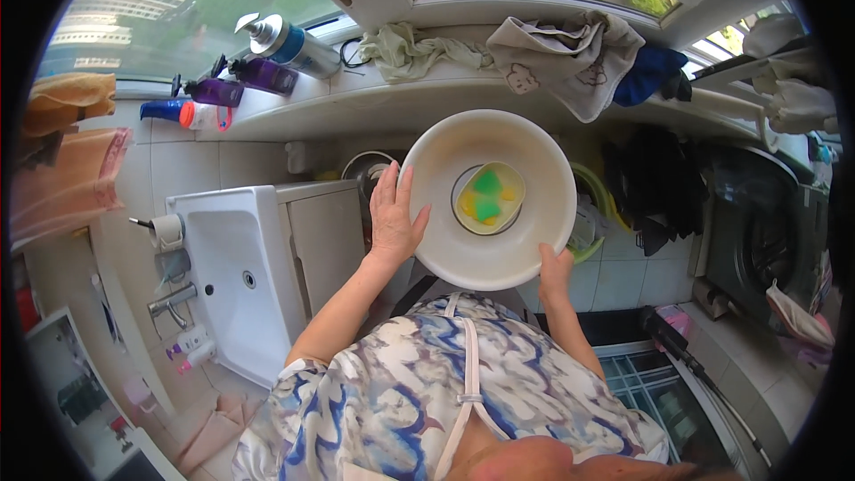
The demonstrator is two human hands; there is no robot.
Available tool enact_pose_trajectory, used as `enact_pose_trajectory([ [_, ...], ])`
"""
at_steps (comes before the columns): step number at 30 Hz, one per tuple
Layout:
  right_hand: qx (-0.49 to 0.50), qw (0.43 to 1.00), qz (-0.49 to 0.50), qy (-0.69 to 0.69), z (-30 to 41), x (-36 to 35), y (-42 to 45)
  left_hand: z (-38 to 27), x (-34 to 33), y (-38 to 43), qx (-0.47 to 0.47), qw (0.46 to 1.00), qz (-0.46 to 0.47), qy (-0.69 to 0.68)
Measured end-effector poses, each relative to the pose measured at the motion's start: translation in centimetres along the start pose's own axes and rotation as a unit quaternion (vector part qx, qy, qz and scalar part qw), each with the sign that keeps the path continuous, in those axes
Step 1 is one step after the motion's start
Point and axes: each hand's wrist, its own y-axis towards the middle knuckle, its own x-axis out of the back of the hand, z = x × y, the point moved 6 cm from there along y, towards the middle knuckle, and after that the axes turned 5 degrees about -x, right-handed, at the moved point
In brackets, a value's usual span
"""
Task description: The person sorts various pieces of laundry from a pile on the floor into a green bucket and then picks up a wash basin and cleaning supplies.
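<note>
In front of my body is a round white plastic basin [443, 258], its open side facing up towards me. My left hand [395, 217] is at its left rim, the fingers long against the outside and the thumb over the edge. At the lower right, my right hand [556, 274] grips the rim, the thumb on top and the other fingers hidden. On the basin's floor sits a small pale oval dish [513, 182], with green pieces [487, 182] and yellow pieces [509, 194] in it. What these pieces are, I cannot tell.
A white sink [227, 307] with a chrome tap [174, 304] stands to the left. Along the window sill are pump bottles [294, 47] and cloths [568, 57]. A green tub [591, 250], dark clothing [658, 180] and a front-loading washing machine [748, 214] lie to the right.
</note>
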Motion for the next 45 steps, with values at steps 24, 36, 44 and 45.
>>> enact_pose_trajectory([
  [24,-0.015,0.991,0.136,-0.012,-1.0,-8.4,-5.4,9.1,-7.3,-17.9,0.544,0.547,0.011,-0.636],
  [36,-0.187,0.981,0.052,0.025,-18.5,5.4,-3.0,11.6,-10.5,-20.7,0.568,0.526,-0.022,-0.632],
  [44,-0.156,0.985,-0.065,0.022,-21.7,18.1,6.6,6.6,-17.2,-22.4,0.591,0.547,0.023,-0.593],
  [45,-0.157,0.985,-0.068,0.034,-22.8,19.3,8.4,5.5,-18.5,-22.0,0.587,0.554,0.029,-0.590],
])
